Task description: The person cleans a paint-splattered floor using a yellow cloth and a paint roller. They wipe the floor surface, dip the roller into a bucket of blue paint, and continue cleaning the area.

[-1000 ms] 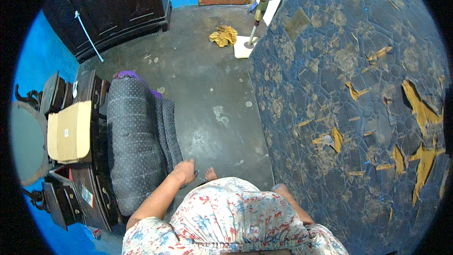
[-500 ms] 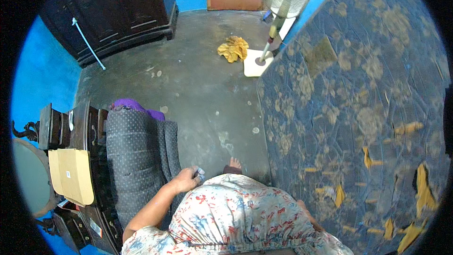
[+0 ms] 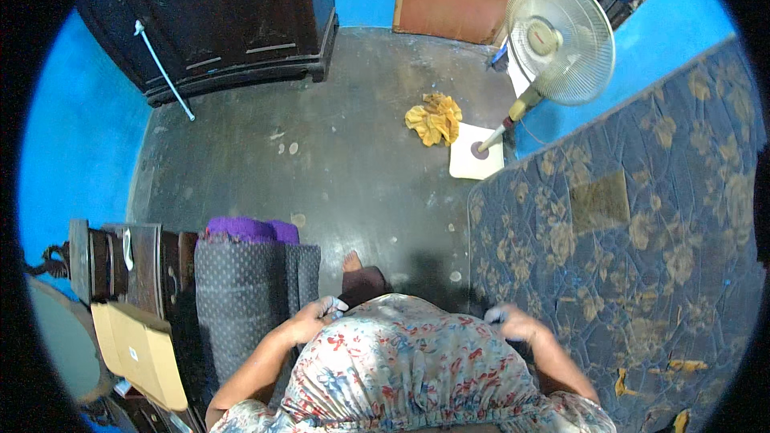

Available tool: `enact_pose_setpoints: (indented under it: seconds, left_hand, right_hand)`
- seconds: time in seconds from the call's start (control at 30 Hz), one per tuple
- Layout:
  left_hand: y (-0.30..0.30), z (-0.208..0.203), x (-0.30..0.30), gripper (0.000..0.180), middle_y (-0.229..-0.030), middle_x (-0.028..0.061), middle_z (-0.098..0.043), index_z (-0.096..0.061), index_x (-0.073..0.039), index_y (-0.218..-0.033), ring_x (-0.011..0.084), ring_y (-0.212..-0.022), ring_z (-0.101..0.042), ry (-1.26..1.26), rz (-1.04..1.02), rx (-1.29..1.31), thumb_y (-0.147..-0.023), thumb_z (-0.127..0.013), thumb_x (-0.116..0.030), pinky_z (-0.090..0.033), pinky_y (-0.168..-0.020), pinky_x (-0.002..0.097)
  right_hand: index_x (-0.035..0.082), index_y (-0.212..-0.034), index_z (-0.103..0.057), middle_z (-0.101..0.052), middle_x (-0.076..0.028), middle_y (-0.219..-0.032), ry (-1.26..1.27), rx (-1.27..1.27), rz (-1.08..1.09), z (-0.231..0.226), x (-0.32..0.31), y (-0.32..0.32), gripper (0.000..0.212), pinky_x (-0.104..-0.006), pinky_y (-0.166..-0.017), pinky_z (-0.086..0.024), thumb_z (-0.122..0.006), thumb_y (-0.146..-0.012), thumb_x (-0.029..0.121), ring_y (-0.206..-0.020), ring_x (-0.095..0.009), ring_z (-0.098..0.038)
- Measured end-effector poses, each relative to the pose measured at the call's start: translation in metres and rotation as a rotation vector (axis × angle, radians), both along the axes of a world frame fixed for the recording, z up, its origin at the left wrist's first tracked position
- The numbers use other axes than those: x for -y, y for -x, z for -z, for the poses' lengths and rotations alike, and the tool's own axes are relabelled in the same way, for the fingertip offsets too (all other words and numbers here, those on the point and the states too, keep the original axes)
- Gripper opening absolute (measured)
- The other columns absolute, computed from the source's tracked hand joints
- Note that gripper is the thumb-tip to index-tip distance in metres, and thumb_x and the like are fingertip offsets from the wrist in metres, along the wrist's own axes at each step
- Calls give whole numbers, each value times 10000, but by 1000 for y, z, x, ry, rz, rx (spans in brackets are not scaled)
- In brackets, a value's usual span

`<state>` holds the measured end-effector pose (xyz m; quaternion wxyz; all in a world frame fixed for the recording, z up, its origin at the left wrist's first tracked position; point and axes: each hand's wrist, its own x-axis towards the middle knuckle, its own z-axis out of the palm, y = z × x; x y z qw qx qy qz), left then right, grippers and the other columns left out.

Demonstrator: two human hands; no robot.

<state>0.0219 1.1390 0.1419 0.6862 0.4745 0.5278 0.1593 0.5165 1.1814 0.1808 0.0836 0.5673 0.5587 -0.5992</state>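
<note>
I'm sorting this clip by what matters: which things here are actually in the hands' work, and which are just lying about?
In hand:
left hand and right hand, each gripping a bit of pale cloth at the floral dress
mattress, beside the right hand

Lying about:
fan
yellow rag
rolled bedding
wardrobe
cardboard

The grey concrete floor point(image 3: 321, 168) carries my bare foot point(image 3: 351, 261) near me, a yellow cloth point(image 3: 434, 118) far right, touching it the white base of a standing fan point(image 3: 476, 154), and the dark wardrobe point(image 3: 216, 16) far left.
</note>
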Motion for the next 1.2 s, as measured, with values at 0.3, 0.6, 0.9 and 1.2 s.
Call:
enact_pose_setpoints:
  seconds: [0.3,0.6,0.9,1.2]
  left_hand:
    - [104,-41,-217,431,-1057,123,-650,-542,15,-1224,187,-981,-604,61,211,-1,-865,-716,-149,-491,-876,331]
    - [144,-1,-376,366,-1042,131,-648,-519,39,-1206,152,-935,-605,328,-14,271,-902,-665,-104,-500,-821,300]
    - [161,-62,-551,427,-996,104,-660,-498,49,-1213,142,-919,-602,170,19,257,-913,-676,-196,-490,-828,288]
    - [228,-37,-710,469,-985,101,-636,-463,56,-1254,139,-891,-584,200,153,61,-925,-651,-219,-482,-807,279]
  right_hand:
    - [-13,-1128,-651,-652,-229,-1153,83,-129,-46,11,-80,71,430,-379,-904,-481,-687,-739,167,-1036,-306,-626]
    - [3,-1162,-663,-673,-163,-1177,208,70,41,-76,-278,155,467,-378,-962,-450,-726,-785,270,-1092,-287,-617]
    - [-24,-1085,-681,-715,-141,-1073,98,-46,31,-76,-465,194,514,-392,-888,-502,-793,-707,305,-939,-241,-672]
    - [-70,-1049,-667,-699,-233,-1047,70,86,224,-104,-590,280,544,-419,-848,-506,-755,-707,344,-953,-329,-682]
